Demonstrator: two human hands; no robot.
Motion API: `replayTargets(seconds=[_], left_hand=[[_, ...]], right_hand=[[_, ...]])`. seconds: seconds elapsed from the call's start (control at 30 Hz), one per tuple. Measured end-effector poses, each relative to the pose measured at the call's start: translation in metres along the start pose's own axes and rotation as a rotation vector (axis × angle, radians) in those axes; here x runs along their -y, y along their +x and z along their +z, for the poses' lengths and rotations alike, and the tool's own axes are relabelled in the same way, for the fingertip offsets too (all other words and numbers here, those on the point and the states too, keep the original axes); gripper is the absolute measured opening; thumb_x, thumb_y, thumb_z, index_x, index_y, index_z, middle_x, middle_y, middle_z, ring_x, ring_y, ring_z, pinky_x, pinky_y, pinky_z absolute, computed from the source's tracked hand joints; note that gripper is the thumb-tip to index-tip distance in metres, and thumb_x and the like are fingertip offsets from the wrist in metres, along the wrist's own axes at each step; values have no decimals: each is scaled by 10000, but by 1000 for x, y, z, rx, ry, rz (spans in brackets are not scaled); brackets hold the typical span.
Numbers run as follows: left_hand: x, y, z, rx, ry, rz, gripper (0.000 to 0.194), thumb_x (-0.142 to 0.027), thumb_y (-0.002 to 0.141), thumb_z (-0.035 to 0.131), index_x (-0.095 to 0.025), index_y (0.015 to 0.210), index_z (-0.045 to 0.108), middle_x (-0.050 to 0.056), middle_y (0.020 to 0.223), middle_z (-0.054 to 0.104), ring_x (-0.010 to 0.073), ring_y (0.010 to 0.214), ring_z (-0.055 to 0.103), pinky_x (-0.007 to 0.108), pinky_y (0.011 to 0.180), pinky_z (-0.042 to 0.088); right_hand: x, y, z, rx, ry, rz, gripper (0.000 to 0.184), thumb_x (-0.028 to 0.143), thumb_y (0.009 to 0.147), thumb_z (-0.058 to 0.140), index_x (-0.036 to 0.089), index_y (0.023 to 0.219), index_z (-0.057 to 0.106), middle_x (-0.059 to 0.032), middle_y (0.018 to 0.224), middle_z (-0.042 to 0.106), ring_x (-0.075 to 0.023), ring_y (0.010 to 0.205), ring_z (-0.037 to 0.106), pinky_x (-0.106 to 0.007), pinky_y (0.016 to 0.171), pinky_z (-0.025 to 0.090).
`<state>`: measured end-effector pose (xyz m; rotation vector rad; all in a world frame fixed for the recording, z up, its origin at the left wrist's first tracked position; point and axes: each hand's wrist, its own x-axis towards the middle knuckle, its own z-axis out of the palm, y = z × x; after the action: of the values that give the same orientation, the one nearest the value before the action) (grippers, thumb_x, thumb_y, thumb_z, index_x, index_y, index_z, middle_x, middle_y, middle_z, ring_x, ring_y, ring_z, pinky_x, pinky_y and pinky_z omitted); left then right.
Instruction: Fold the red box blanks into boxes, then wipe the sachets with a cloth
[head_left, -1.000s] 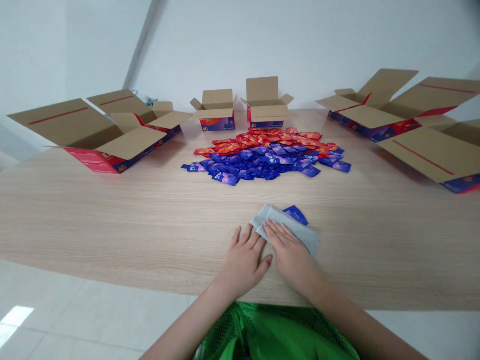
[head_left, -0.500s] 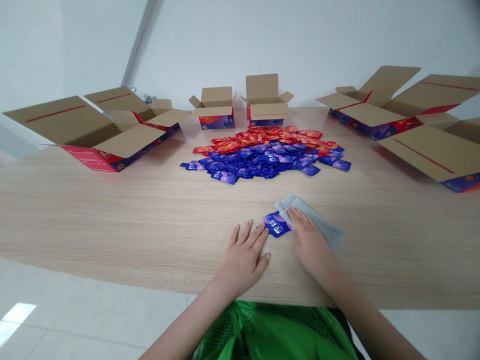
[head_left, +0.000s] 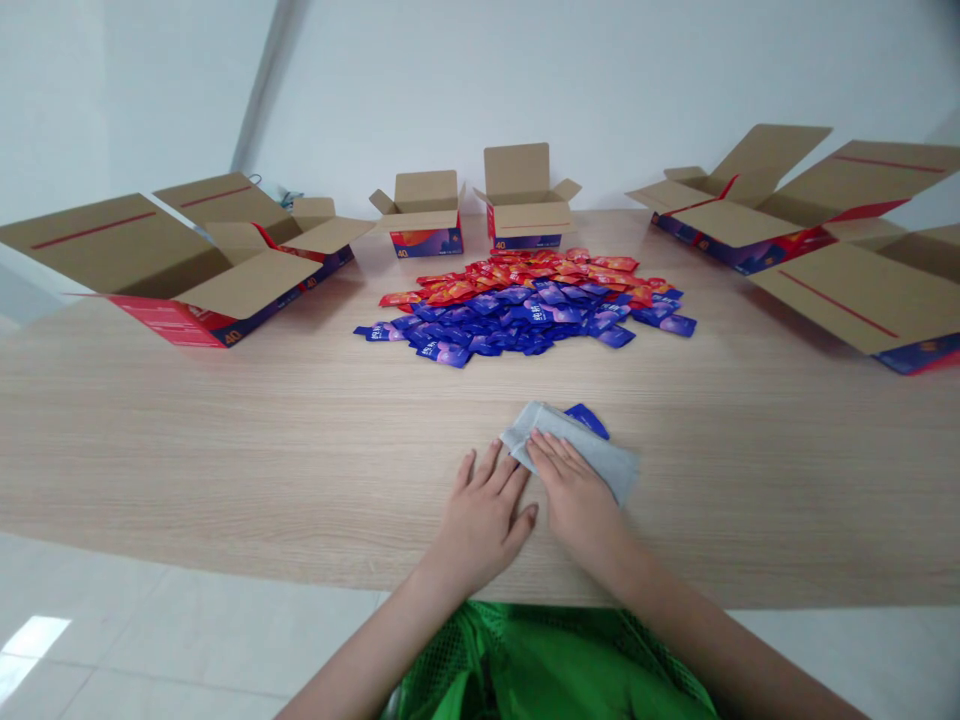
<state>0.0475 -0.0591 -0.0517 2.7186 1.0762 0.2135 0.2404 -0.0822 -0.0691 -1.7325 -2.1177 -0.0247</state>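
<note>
A wood-grain table (head_left: 187,430) stands against a pale wall (head_left: 412,80). On its near half, in front of the wearer, lies a blue packet (head_left: 589,418), mostly covered by a folded grey cloth (head_left: 600,462); one corner shows past the cloth's far edge.

The right hand (head_left: 576,505) lies palm down on the cloth, fingers extended and close together, pressing from above rather than closed around it; its thumb is out of sight. The left hand (head_left: 484,520) rests flat on the table, fingers spread and thumb out, gripping nothing. Its index and middle fingertips reach the cloth's left end; whether they touch the packet there cannot be determined.

Beyond the hands, apart from the cloth, is a loose heap: blue packets (head_left: 487,325) towards the wearer, red packets (head_left: 457,290) mainly behind them.

Open cartons surround the heap on three sides. Two small boxes (head_left: 427,243) stand side by side behind it, flaps raised, fronts marked "40". Two left boxes (head_left: 259,285) are in line, flaps spread. Three right boxes (head_left: 855,300) are also open, the nearest cut off by the picture's edge.

Below the table's near edge are a green garment (head_left: 555,660) and a light tiled floor (head_left: 172,640).
</note>
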Motion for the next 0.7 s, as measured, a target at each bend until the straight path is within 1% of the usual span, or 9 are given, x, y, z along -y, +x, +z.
replayTargets(seconds=[0.03,0.1,0.2,0.27,0.37,0.5,0.53,0.63,0.7], left_hand=[[0,0,0,5,4,2,540,-431,991,388,-218,1486,378,36,1558,371,288,1483,193,560,1191,178],[0,0,-1,10,13,8,548,-422,985,404,-223,1494,363,31,1567,353,295,1481,198,564,1187,192],[0,0,0,0,28,11,564,-402,978,426,-239,1510,331,22,1584,315,303,1479,202,575,1179,207],[1,0,0,-9,29,8,544,-417,985,410,-231,1494,362,30,1563,360,294,1480,203,571,1183,202],[2,0,0,3,32,11,532,-421,990,398,-223,1483,382,30,1555,377,296,1480,204,577,1182,203],[0,1,-1,14,42,17,565,-380,979,422,-255,1519,308,-7,1597,276,318,1479,195,606,1169,213],[0,1,-2,17,43,16,564,-375,978,423,-253,1517,311,-7,1597,277,320,1479,195,608,1168,212],[0,1,-2,21,34,12,537,-394,985,411,-240,1497,356,5,1576,332,314,1480,195,602,1171,209],[0,1,-1,18,29,13,538,-402,987,406,-243,1498,354,4,1575,332,314,1480,194,603,1171,210]], right_hand=[[2,-1,0,8,23,-25,612,-10,780,362,90,1357,540,-130,1439,516,-223,1353,454,-435,1158,364],[1,-4,-2,-20,34,23,629,-26,783,333,111,1364,533,-118,1428,531,-207,1344,467,-439,1149,379],[-3,-8,-5,-67,-9,114,604,-29,795,320,59,1354,532,-162,1411,537,-236,1340,471,-470,1135,392],[-2,-10,-5,-40,-8,48,575,-11,800,347,29,1340,540,-172,1423,520,-254,1347,460,-472,1138,389],[-3,-11,-6,21,44,-46,593,-11,787,354,56,1346,541,-137,1434,518,-225,1345,465,-448,1150,378],[-9,-10,-9,-43,28,124,627,-37,772,330,69,1356,535,-149,1415,535,-227,1333,480,-457,1142,386],[-9,-10,-9,-51,25,130,623,-35,772,336,64,1353,538,-155,1417,531,-236,1339,473,-461,1142,385],[-6,-10,-10,9,73,11,612,-26,776,342,78,1341,553,-137,1425,529,-222,1349,461,-450,1153,368],[-12,-7,-12,40,112,-11,614,-20,788,332,102,1346,555,-119,1419,539,-207,1340,472,-445,1159,358]])
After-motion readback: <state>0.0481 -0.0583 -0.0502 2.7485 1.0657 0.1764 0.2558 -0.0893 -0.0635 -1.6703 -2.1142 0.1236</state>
